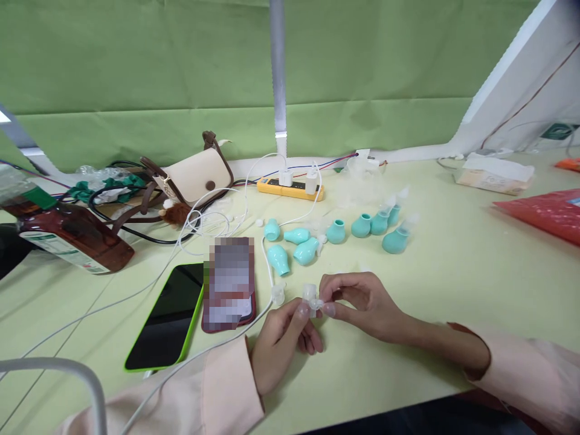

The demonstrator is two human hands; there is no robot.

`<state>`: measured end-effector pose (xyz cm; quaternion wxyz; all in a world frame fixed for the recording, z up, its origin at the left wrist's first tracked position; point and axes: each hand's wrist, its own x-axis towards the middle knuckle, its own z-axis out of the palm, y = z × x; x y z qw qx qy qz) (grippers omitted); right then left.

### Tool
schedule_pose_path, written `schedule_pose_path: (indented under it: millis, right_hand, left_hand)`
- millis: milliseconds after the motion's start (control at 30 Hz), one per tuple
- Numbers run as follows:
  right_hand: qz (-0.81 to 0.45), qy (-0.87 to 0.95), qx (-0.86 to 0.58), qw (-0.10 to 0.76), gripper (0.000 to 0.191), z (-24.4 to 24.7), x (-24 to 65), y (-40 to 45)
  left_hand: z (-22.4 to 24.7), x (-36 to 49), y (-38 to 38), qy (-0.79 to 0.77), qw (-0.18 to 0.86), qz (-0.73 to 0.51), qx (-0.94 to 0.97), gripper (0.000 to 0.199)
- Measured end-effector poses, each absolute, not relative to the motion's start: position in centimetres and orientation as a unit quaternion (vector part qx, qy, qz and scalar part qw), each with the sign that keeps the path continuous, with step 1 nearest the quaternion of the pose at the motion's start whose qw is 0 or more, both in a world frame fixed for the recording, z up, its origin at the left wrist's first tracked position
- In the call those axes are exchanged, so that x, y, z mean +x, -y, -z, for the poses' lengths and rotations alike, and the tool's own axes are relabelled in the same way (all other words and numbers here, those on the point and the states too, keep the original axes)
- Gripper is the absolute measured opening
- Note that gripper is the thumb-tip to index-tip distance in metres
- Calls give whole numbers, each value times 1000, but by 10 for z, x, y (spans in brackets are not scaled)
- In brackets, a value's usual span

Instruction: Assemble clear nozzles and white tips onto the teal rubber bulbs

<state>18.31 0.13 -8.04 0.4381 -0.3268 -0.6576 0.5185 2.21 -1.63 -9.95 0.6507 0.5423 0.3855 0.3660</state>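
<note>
Between my hands is a small clear plastic fitting (310,293), with a round top and a side tab. My left hand (283,341) pinches its lower part between thumb and fingers. With thumb and forefinger, my right hand (362,302) grips the tab on its right side. Another clear fitting (278,294) lies on the table just left of my hands. Beyond them, several turquoise bulbs (278,260) lie or stand about. Some upright ones on the right, such as the front turquoise bulb (396,240), have clear pieces in their necks.
Left of my hands lie a green-edged phone (167,320) and a red-cased phone (229,290), with white cables across the table. Behind are a yellow power strip (290,188), a cream handbag (199,178) and a dark red bottle (77,238). A red package (544,211) is at right.
</note>
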Motion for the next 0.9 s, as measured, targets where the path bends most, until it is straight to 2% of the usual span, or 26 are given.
schedule_pose_path:
  millis: [300,633,900]
  right_hand:
    - [-567,576,-383,447,8,84,180,-3]
    - [-584,564,-412,412,13,85,183,-4]
    - [-592,564,-401,413,8,76,185,-5]
  left_hand:
    - [99,21,17,-387,649,-369,541,36]
    - [98,21,16,-390,643,-371,546,37]
    - [99,21,16,-395,637,-364,553,36]
